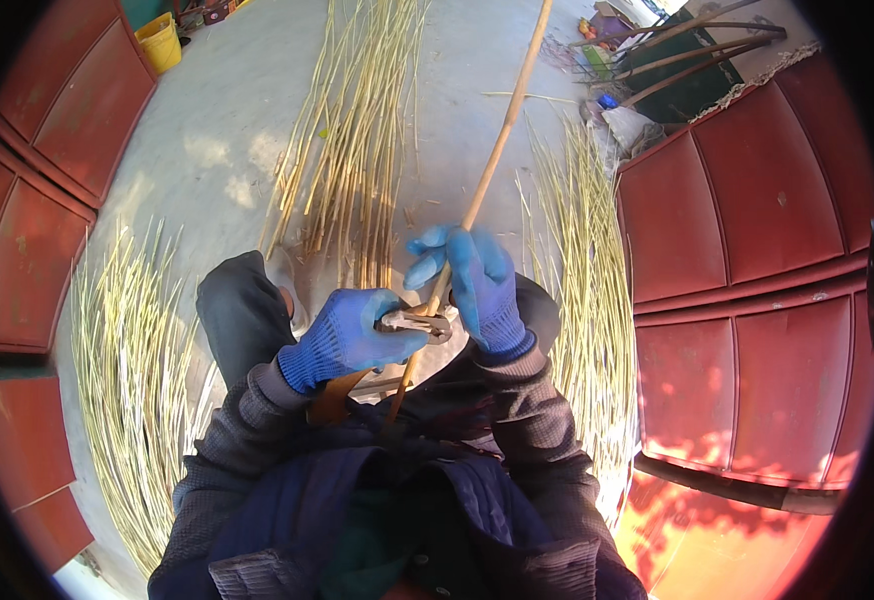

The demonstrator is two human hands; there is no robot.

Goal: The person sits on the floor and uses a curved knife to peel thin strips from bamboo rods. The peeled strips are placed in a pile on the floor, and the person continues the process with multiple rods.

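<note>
The person sits low on the pale concrete floor (227,120), both hands in blue knitted gloves, working a long tan peeled stick (497,150) that runs from the lap up and away toward the top of the view. The right hand (477,285) is wrapped around the stick partway along it, fingers curled over the shaft with the upper two lifted a little loose. The left hand (347,335) is closed on a small brownish metal-and-wood tool (419,322) pressed against the stick just below the right hand — the two gloves are almost touching there. How the tool's own parts sit on the stick I cannot tell. The stick's lower end passes down between the forearms toward the dark quilted jacket (397,510). Bundles of thin yellow-green rods lie about — one spread straight ahead (357,130), one fanned at the person's left (127,380), one at the right (587,300). Red panelled metal doors (767,230) stand at both sides, and a yellow bucket (160,42) sits far off at the upper left.
</note>
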